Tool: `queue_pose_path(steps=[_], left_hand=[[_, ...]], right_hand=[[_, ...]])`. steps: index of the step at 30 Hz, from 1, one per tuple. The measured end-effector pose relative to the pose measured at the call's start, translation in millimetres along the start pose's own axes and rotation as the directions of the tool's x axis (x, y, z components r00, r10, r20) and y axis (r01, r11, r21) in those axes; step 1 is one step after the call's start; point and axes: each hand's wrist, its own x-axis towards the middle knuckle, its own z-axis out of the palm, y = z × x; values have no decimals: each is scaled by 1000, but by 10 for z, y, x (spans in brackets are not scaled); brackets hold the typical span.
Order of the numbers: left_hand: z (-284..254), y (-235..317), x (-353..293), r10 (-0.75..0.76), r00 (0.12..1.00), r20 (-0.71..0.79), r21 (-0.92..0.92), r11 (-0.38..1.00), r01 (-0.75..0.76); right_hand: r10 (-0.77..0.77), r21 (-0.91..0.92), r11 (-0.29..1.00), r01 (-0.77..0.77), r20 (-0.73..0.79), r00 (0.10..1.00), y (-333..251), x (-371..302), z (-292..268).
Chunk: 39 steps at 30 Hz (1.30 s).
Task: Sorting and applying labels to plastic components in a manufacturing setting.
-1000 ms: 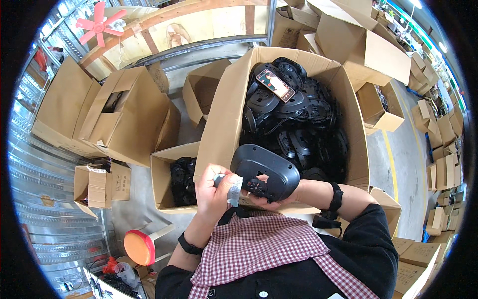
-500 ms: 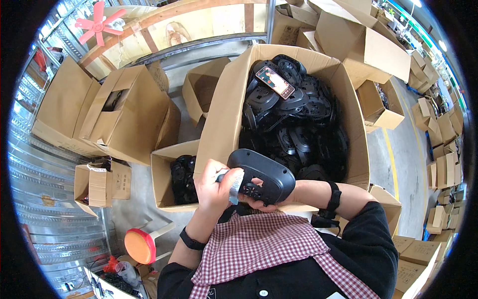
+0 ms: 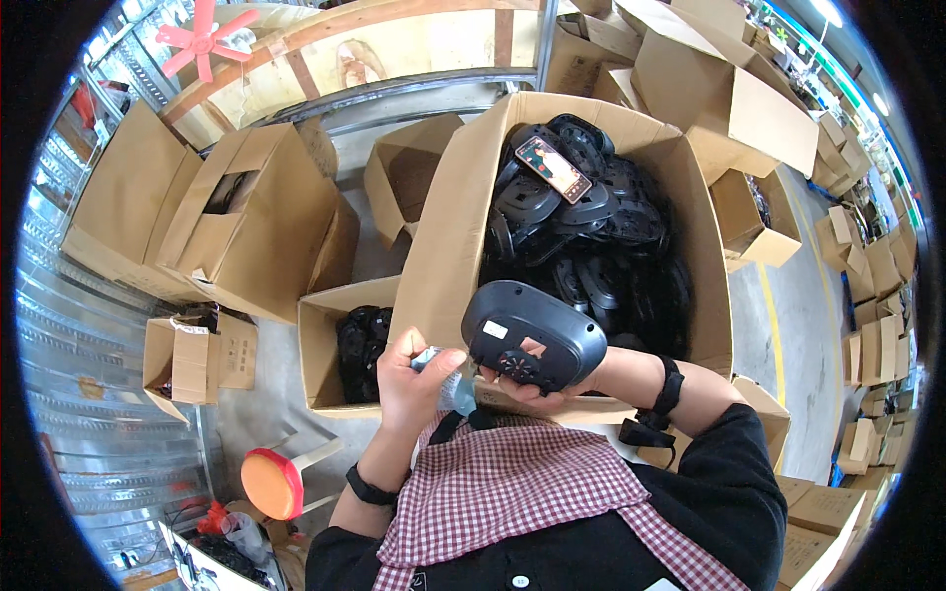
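My right hand (image 3: pixel 540 398) grips a black oval plastic cover (image 3: pixel 542 320) from below, at the near edge of the large cardboard box. The cover is tilted and has a round slotted vent and a small cut-out. A small white label (image 3: pixel 494 328) shows on its left part. Just left of the cover and apart from it, my left hand (image 3: pixel 406 382) is closed on a crumpled pale-blue strip (image 3: pixel 456 394), pinched under the thumb. Many similar black covers (image 3: pixel 631 219) fill the large box (image 3: pixel 445 246), and a lit phone (image 3: pixel 554 169) lies on top of them.
A smaller box (image 3: pixel 320 350) of black parts stands left of the large one. More cartons (image 3: pixel 251 217) stand farther left, and others (image 3: pixel 759 222) to the right. A stool with an orange seat (image 3: pixel 271 483) is at the lower left. A metal-framed barrier (image 3: pixel 414 74) runs behind.
My left hand has drawn left, off the cover, with the pale-blue strip. The white label on the cover now shows. My right hand has shifted the cover slightly right and turned it.
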Motion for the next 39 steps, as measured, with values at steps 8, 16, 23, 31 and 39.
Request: queue_pose_path(steps=[8,16,23,31,39], left_hand=[[-276,73,47,173,969,-174,50,985,-167],[-239,-12,-159,285,952,-114,-173,938,-301],[-39,-97,87,221,962,-159,16,975,-221],[124,-134,109,6,1000,10,-74,997,-5],[142,-90,66,-129,991,46,-120,984,134]], right_hand=[[-232,-617,763,193,18,973,-175,345,202],[-813,-914,-399,-78,313,491,-509,1219,-124],[-512,-960,-241,144,252,821,-134,367,363],[-788,-366,-528,-766,-123,603,-764,-544,-435],[-540,262,-836,-482,-242,806,-1076,-1215,-1338]])
